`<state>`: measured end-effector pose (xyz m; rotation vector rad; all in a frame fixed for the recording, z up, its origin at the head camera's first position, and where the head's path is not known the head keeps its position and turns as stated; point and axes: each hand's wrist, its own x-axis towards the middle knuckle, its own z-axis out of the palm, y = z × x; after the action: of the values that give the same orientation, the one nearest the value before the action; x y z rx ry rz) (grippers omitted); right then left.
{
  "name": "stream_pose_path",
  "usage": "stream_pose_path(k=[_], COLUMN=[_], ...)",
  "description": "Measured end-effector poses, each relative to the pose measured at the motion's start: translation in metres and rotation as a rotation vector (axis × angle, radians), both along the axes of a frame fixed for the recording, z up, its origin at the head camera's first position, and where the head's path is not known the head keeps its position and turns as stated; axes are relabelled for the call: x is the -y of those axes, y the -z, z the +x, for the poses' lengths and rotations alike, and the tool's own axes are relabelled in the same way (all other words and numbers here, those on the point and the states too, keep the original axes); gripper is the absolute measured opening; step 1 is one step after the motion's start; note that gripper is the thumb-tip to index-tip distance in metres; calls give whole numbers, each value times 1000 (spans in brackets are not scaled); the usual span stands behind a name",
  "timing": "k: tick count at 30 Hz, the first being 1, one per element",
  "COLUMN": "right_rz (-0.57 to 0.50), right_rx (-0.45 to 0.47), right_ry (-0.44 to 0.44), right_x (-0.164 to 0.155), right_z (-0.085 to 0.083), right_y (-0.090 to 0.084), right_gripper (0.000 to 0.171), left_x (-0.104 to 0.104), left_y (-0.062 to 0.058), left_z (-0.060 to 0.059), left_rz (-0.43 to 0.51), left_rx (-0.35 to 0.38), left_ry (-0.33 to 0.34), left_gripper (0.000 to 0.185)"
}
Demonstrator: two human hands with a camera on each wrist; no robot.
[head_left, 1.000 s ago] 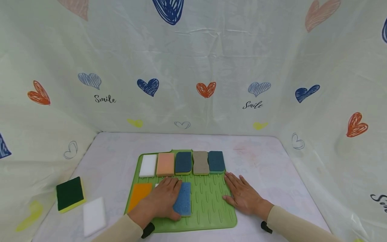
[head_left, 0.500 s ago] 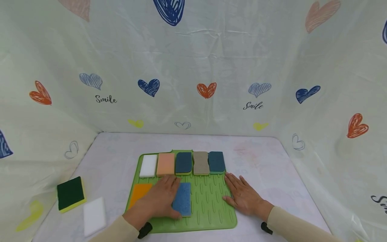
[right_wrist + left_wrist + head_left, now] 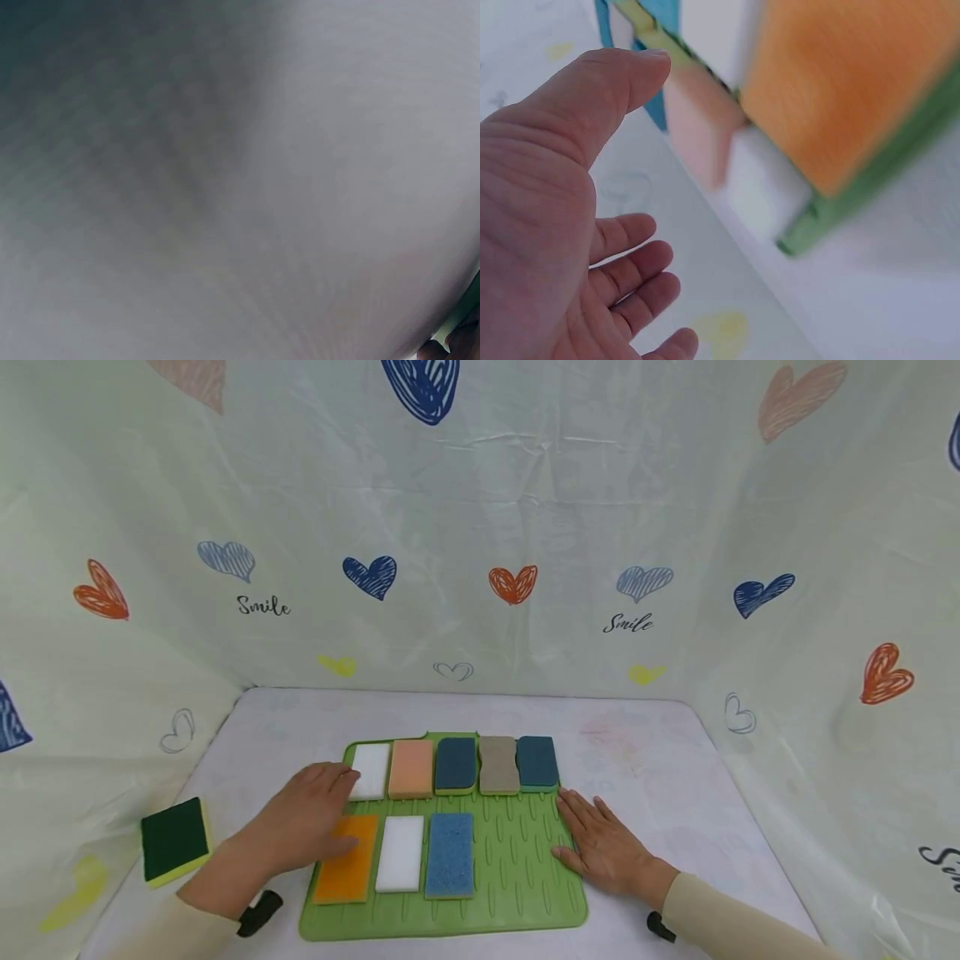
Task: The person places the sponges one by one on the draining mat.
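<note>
The left hand (image 3: 303, 818) hovers, fingers loosely spread and holding nothing, over the orange sponge (image 3: 347, 858) at the mat's (image 3: 517, 877) front-left corner. The right hand (image 3: 600, 847) lies flat, fingers apart, on the mat's right edge. A careless sweep could knock the sponge out of line.

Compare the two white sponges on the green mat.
The white rectangular sponge in the back row lies at the left end, touched by the left hand; the white rectangular sponge in the front row lies between an orange sponge and a blue sponge, untouched. The front one looks longer. Both lie flat on the green ribbed mat.
</note>
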<state>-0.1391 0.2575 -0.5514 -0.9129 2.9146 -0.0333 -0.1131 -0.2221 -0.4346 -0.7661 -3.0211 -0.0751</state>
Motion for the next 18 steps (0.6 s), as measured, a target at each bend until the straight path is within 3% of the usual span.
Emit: stream_pose_path(k=[6, 12, 18], right_rz=[-3, 4, 17], right_rx=[8, 14, -3], right_ry=[-2, -9, -10], right_x=[0, 1, 1], right_z=[0, -1, -2], right_y=[1, 2, 2], right_gripper=[83, 83, 84], left_x=[68, 133, 178], left_y=[-6, 6, 18], left_z=[2, 9, 12], left_rz=[-100, -196, -306], left_rx=[-4, -29, 78], left_ry=[-108, -173, -253], left_gripper=[92, 97, 105])
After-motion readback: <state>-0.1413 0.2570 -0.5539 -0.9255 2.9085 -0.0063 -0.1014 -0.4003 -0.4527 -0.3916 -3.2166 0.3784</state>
